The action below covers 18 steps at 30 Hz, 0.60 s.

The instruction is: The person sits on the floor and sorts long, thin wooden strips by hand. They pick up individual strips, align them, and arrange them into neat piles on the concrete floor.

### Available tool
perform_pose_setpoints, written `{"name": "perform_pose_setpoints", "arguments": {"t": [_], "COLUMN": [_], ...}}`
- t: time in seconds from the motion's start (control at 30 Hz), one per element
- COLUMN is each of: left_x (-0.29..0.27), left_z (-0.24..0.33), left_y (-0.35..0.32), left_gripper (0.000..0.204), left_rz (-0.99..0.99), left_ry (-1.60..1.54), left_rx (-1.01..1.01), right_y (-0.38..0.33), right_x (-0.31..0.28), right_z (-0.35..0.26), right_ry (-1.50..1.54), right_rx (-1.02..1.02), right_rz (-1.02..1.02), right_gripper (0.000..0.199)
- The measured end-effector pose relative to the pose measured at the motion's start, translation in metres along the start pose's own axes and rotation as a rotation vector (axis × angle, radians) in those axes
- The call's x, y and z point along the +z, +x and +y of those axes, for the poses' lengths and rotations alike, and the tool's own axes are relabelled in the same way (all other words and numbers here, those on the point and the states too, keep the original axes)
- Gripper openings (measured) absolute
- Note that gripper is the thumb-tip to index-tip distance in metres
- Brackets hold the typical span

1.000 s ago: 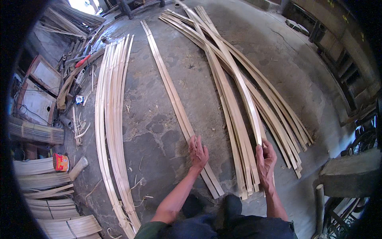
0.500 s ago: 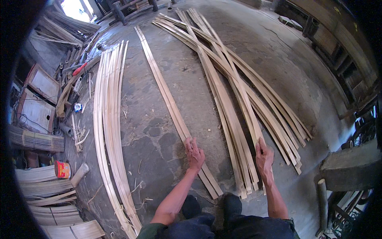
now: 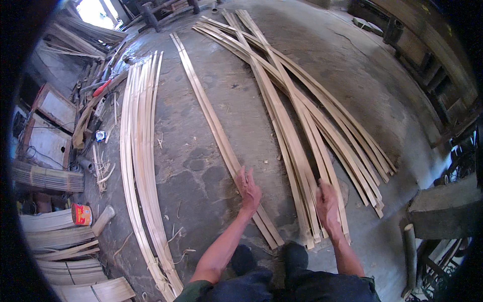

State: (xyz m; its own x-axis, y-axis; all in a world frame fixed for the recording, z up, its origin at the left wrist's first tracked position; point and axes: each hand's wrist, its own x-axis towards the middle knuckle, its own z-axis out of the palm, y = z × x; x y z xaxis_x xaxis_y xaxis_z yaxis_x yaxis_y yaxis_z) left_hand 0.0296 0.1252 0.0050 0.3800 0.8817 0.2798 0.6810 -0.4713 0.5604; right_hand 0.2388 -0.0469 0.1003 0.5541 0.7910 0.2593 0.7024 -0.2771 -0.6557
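The far ends of the bamboo strips (image 3: 282,100) are running out past the top edge. The right hand (image 3: 328,206) is covering some strip ends — its fingertips aren't showing.

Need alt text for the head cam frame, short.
Seen from above, a person's left hand presses on a pair of long bamboo strips on a concrete floor, while the right hand rests on a fanned pile of strips; another bundle lies left.

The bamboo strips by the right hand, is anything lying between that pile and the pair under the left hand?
Nothing visible: only bare floor separates the right hand's pile from the left hand's strips.
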Motion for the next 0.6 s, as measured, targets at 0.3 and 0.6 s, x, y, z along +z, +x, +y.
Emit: {"name": "perform_pose_setpoints", "arguments": {"t": [0.3,0.6], "left_x": [-0.002,-0.007], "left_z": [0.034,0.039], "left_y": [0.005,0.004], "left_gripper": [0.071,0.068], "left_rz": [0.049,0.158], "left_ry": [-0.259,-0.484], "left_rx": [-0.162,-0.057], "right_y": [-0.078,-0.065], "right_x": [0.096,0.081], "right_z": [-0.041,-0.033], "right_ry": [0.272,0.467], "right_rx": [0.159,0.493], "right_rz": [-0.609,-0.462], "right_gripper": [0.037,0.026]}}
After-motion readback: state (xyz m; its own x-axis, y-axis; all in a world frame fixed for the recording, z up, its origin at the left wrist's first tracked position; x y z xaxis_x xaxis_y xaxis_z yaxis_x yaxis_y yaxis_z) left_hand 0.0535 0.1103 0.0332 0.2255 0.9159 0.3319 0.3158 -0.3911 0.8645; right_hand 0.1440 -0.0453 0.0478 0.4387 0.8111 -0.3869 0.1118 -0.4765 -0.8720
